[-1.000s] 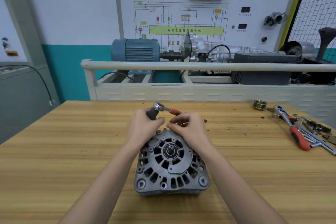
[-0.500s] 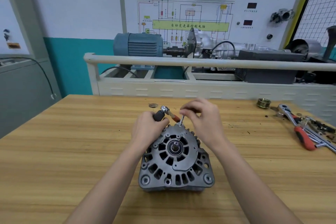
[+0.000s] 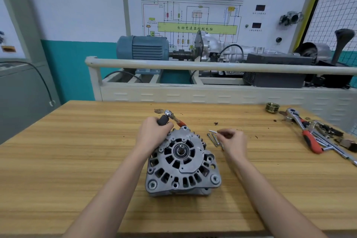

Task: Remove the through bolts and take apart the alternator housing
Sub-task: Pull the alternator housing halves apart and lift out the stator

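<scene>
We see the alternator [image 3: 183, 164] sitting near the middle of the wooden bench [image 3: 58, 160], its vented grey housing face turned up toward us and the shaft end showing at its centre. The left hand [image 3: 152, 137] rests against the upper left edge of the housing, and its fingers are curled around the dark grip of a small ratchet [image 3: 170, 116], whose chrome head and orange neck stick out above the knuckles, just past the far edge of the alternator.

To the right of the alternator, apart from it, a few long thin bolts [image 3: 214, 139] lie together on the bench. The right hand [image 3: 233, 141] hovers just beside them, palm down; its fingers are bent and drawn together toward the bolts, and a pale sliver at the fingertips is smeared by motion, so we cannot tell whether they grasp a bolt.

Farther right, near the bench's edge, lie a larger ratchet with a red handle [image 3: 309, 139], some loose chrome tools beside it, and a brass grooved pulley [image 3: 272, 107] standing alone at the far edge. Dark crumbs of dirt dot the wood between them and the hands.

Behind the bench stands a cream training rig [image 3: 193, 92] carrying a blue electric motor [image 3: 143, 48] coupled to a gearbox, with a wiring diagram board [image 3: 193, 15] above.
</scene>
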Action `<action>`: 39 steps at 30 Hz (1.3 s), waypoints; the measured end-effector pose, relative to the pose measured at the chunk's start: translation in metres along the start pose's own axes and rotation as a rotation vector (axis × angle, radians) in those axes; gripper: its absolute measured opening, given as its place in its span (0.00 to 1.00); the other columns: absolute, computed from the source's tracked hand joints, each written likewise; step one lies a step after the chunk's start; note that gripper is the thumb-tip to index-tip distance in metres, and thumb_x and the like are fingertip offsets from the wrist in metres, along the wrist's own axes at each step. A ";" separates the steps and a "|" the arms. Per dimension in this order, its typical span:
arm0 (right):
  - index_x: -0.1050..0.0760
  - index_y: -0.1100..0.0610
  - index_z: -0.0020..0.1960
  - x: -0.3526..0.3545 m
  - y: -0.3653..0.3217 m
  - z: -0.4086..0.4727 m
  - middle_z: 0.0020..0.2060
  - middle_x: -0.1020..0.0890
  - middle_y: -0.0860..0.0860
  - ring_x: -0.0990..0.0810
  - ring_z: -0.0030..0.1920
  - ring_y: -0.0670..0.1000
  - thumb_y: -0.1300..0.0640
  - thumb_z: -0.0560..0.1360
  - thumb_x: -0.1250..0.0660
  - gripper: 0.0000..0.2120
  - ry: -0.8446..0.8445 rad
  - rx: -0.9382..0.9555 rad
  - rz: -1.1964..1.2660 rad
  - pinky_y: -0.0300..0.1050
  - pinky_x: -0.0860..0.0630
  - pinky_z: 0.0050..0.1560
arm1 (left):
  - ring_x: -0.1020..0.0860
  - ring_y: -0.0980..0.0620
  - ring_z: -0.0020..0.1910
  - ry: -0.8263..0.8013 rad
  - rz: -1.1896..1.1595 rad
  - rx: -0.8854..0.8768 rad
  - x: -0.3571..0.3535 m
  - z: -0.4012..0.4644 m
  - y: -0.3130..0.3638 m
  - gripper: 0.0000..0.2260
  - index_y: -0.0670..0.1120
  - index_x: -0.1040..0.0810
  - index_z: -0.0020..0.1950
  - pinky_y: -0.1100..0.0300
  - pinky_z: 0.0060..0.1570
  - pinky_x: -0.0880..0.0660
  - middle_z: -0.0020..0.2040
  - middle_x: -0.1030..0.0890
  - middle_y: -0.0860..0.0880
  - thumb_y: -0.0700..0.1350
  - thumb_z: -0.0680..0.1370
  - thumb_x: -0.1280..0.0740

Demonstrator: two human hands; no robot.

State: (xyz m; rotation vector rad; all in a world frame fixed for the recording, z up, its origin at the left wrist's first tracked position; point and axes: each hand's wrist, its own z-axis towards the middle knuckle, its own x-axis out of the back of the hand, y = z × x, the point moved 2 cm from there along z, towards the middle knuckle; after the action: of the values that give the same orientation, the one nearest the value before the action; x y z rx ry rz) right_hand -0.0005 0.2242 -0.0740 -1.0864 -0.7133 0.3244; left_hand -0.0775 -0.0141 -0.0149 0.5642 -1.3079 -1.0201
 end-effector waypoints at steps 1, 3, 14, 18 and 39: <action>0.17 0.58 0.51 -0.005 0.007 0.000 0.46 0.15 0.52 0.18 0.45 0.46 0.62 0.72 0.27 0.08 0.003 0.004 -0.020 0.44 0.21 0.55 | 0.33 0.49 0.28 -0.003 -0.006 0.005 0.000 0.000 0.000 0.12 0.46 0.33 0.32 0.58 0.32 0.38 0.27 0.32 0.50 0.48 0.71 0.32; 0.17 0.57 0.52 -0.014 0.015 -0.001 0.48 0.15 0.51 0.19 0.45 0.46 0.61 0.72 0.27 0.08 -0.011 0.024 -0.107 0.37 0.23 0.50 | 0.34 0.49 0.28 -0.003 -0.006 0.011 0.000 0.000 0.000 0.13 0.47 0.33 0.32 0.58 0.32 0.38 0.27 0.33 0.50 0.47 0.71 0.33; 0.20 0.51 0.58 -0.031 0.024 -0.003 0.55 0.19 0.50 0.29 0.62 0.51 0.53 0.74 0.29 0.12 -0.105 0.063 -0.470 0.48 0.30 0.60 | 0.35 0.50 0.27 -0.043 -0.015 0.025 -0.001 0.000 0.000 0.13 0.47 0.34 0.31 0.59 0.31 0.39 0.26 0.34 0.51 0.47 0.72 0.34; 0.21 0.54 0.58 -0.030 -0.009 -0.003 0.54 0.18 0.47 0.23 0.58 0.49 0.58 0.76 0.32 0.11 -0.092 0.192 -0.160 0.51 0.26 0.61 | 0.34 0.51 0.27 -0.034 -0.016 -0.054 0.005 0.002 0.009 0.09 0.47 0.32 0.33 0.59 0.31 0.38 0.27 0.32 0.52 0.46 0.70 0.34; 0.20 0.61 0.50 0.136 0.023 0.014 0.40 0.19 0.51 0.23 0.41 0.47 0.62 0.71 0.25 0.09 0.067 -0.002 0.163 0.35 0.30 0.41 | 0.29 0.47 0.31 -0.491 -0.267 0.020 -0.152 -0.030 0.153 0.10 0.40 0.32 0.37 0.61 0.28 0.36 0.33 0.26 0.42 0.36 0.78 0.36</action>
State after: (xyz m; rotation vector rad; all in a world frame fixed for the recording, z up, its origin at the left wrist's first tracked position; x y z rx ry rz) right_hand 0.0922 0.3215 -0.0410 -1.1552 -0.5668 0.4246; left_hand 0.0036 0.1830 0.0274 0.5303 -1.7041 -1.4282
